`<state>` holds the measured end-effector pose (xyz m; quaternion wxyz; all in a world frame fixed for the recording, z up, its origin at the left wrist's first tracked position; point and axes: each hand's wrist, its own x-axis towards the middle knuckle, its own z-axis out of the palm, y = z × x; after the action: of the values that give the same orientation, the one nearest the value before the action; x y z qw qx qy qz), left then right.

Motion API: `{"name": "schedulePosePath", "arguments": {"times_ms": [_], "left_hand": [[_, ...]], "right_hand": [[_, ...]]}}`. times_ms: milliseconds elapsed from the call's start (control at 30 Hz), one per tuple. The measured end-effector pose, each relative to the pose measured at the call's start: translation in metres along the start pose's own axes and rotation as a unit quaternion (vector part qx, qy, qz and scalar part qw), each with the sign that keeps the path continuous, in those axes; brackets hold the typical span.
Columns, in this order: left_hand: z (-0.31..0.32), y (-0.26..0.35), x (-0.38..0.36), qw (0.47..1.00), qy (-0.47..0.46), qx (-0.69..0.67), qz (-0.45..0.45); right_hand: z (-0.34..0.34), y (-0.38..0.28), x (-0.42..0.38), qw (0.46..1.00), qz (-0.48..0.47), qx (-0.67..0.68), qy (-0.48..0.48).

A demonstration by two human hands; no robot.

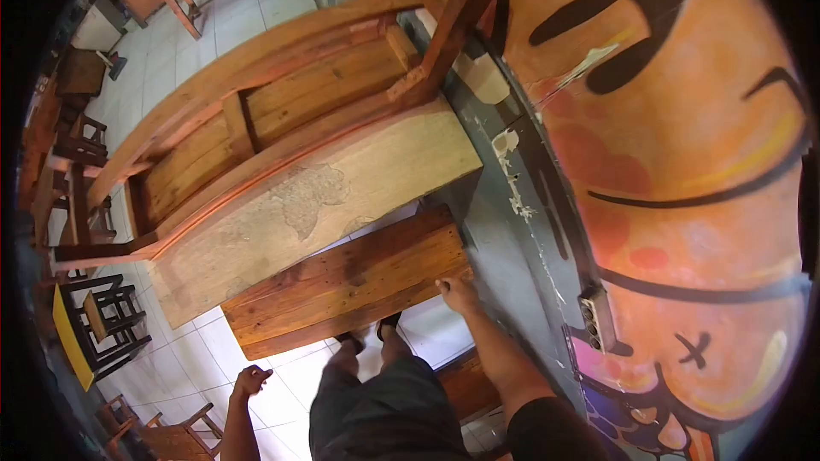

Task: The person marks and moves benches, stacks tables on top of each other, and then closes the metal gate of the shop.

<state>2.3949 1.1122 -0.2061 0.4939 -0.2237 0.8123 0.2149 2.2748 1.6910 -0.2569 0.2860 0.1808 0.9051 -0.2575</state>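
In front of my legs is a low wooden bench (342, 282), its brown plank top darkened in patches. My right hand (459, 295) overlaps the right end of that bench, close to its near edge, with its fingers curled in and nothing seen in them. Off the bench's left corner, my left hand (250, 380) hangs over the tiled floor, fingers loosely folded and empty as far as they show. Beyond the bench stands a table with a worn, peeling top (316, 196). On it rests an overturned piece of wooden furniture (248, 124), its framed underside showing.
A grey wall with an orange mural (666, 171) runs along my right, carrying a power outlet strip (596, 320). Another wooden bench (468, 384) is beside my right leg. At left stand a yellow-edged table (73, 337) and a wooden chair (184, 437) on white tiles.
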Motion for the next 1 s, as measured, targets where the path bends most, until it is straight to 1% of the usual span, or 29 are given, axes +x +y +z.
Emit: {"name": "schedulePosePath", "arguments": {"times_ms": [33,67,100,133,167,200,233,267,300,333,400,433,467,500,567,600,633,700,733,833,867,900,933,967,1000], "left_hand": [[0.003,-0.004,0.011,0.993,0.037,-0.110,0.001],[0.006,-0.010,0.025,0.973,0.075,-0.220,0.003],[0.006,-0.013,0.035,0.962,0.095,-0.257,-0.002],[0.005,-0.019,0.043,0.966,0.111,-0.233,-0.013],[0.007,-0.025,0.055,0.969,0.125,-0.211,-0.021],[0.011,-0.033,0.069,0.972,0.120,-0.200,-0.018],[0.015,-0.056,0.085,0.976,0.113,-0.187,-0.018],[0.019,-0.077,0.104,0.976,0.099,-0.192,-0.028],[0.020,-0.089,0.118,0.978,0.110,-0.171,-0.047],[0.028,-0.112,0.137,0.974,0.138,-0.174,-0.044],[0.033,-0.156,0.177,0.966,0.191,-0.172,-0.025],[0.030,-0.169,0.191,0.967,0.211,-0.145,0.017],[0.033,-0.178,0.207,0.962,0.231,-0.138,-0.045],[0.028,-0.175,0.215,0.953,0.254,-0.129,-0.107],[0.035,-0.217,0.255,0.925,0.304,-0.162,-0.160],[0.030,-0.206,0.258,0.926,0.282,-0.163,-0.190],[0.030,-0.208,0.269,0.926,0.281,-0.164,-0.192],[0.028,-0.215,0.287,0.923,0.173,-0.314,-0.140],[0.027,-0.221,0.296,0.908,0.117,-0.386,-0.112],[0.032,-0.229,0.315,0.912,0.103,-0.387,-0.093],[0.034,-0.230,0.314,0.922,0.168,-0.318,-0.145],[0.035,-0.229,0.311,0.921,0.231,-0.245,-0.193],[0.033,-0.232,0.313,0.924,0.248,-0.220,-0.192],[0.030,-0.237,0.311,0.922,0.251,-0.223,-0.193],[0.027,-0.231,0.301,0.933,0.265,-0.167,-0.176]], "right_hand": [[0.000,0.007,0.019,0.999,0.008,-0.036,-0.016],[0.000,0.014,0.038,0.997,0.015,-0.072,-0.032],[-0.001,0.019,0.056,0.998,0.029,-0.050,-0.023],[0.003,0.026,0.072,0.999,0.044,-0.028,-0.015],[0.015,0.039,0.091,0.996,0.080,-0.037,0.019],[0.029,0.055,0.112,0.991,0.113,-0.049,0.053],[0.045,0.074,0.127,0.991,0.119,-0.051,0.044],[0.060,0.093,0.141,0.986,0.122,-0.048,0.102],[0.072,0.106,0.153,0.978,0.124,-0.046,0.163],[0.075,0.110,0.156,0.978,0.129,-0.050,0.159],[0.073,0.108,0.158,0.971,0.211,-0.055,0.101],[0.082,0.116,0.161,0.969,0.216,-0.061,0.103],[0.090,0.124,0.162,0.970,0.208,-0.058,0.113],[0.099,0.127,0.164,0.971,0.197,-0.051,0.124],[0.108,0.128,0.166,0.971,0.185,-0.067,0.135],[0.108,0.128,0.166,0.971,0.171,-0.081,0.148],[0.105,0.131,0.168,0.971,0.171,-0.084,0.147],[0.096,0.134,0.171,0.975,0.158,-0.129,0.088],[0.088,0.124,0.170,0.972,0.160,-0.157,0.069],[0.083,0.131,0.173,0.972,0.143,-0.182,0.043],[0.081,0.132,0.174,0.974,0.155,-0.168,0.006],[0.081,0.133,0.172,0.975,0.147,-0.167,0.002],[0.079,0.134,0.168,0.975,0.142,-0.169,0.012],[0.079,0.134,0.164,0.975,0.140,-0.173,0.023],[0.070,0.116,0.153,0.972,0.144,-0.185,0.032]]}}
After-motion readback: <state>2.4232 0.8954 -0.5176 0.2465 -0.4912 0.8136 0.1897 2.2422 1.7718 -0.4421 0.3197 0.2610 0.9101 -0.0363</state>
